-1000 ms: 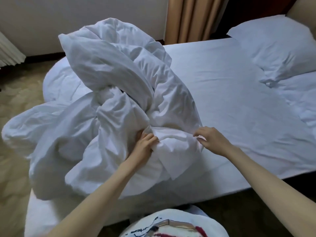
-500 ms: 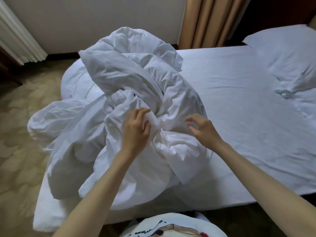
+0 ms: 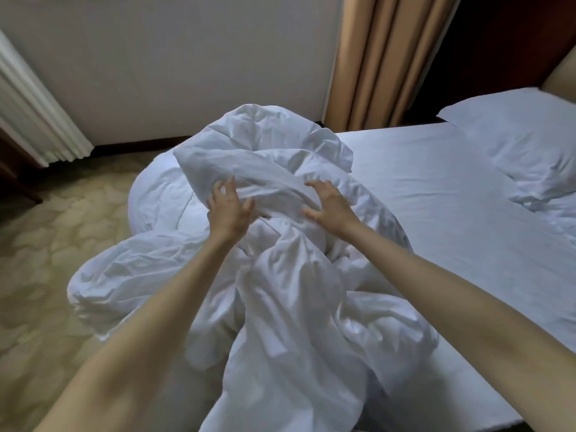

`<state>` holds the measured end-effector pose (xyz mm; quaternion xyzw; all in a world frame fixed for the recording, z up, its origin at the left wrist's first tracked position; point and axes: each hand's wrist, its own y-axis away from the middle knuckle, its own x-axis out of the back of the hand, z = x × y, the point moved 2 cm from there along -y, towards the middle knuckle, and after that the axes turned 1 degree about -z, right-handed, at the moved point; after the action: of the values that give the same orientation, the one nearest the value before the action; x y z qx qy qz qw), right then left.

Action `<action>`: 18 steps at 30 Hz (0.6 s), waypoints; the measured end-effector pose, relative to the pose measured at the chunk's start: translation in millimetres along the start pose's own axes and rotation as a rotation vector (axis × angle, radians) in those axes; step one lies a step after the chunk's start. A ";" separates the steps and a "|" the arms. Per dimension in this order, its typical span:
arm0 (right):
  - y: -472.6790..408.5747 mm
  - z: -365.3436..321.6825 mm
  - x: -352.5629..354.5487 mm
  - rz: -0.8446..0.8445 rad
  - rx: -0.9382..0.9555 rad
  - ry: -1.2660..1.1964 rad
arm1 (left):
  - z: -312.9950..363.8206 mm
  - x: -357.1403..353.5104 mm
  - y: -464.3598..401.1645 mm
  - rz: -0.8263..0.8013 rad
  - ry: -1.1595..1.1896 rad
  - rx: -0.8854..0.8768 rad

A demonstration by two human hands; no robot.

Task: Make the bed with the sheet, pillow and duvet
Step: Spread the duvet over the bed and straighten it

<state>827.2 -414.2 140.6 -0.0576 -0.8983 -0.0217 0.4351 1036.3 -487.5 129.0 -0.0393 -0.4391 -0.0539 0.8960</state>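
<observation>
Bunched white cotton duvet heaped at left end of bed, spilling over near edge. Best find edge or corner before spreading right toward white pillow. Left hand and right hand spread wide, fingertips touching top fold, nothing gripped.

Both arms stretched forward, bare. Left hand fingers spread, slightly curled, thumb out toward right hand; right fingers likewise splayed.

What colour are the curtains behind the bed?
Tan, plain with no pattern; the curtains show best in the head view.
</observation>
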 end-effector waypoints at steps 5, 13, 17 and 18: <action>-46.8 -5.7 -9.0 -0.107 -0.163 0.050 | -11.8 2.7 -55.2 -0.158 -0.407 -0.340; -69.7 5.4 -27.0 -0.153 -0.153 0.052 | -35.1 -15.0 -100.1 -0.212 -0.547 -0.421; -58.1 8.9 -7.8 -0.088 -0.085 0.071 | -20.9 -24.1 -88.5 -0.168 -0.502 -0.408; -52.3 12.5 -0.7 -0.059 -0.075 0.060 | -12.7 -24.8 -85.8 -0.145 -0.471 -0.409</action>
<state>811.5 -465.0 132.9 -0.0468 -0.8846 -0.0699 0.4588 1019.8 -572.4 103.6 -0.1988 -0.6162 -0.1942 0.7370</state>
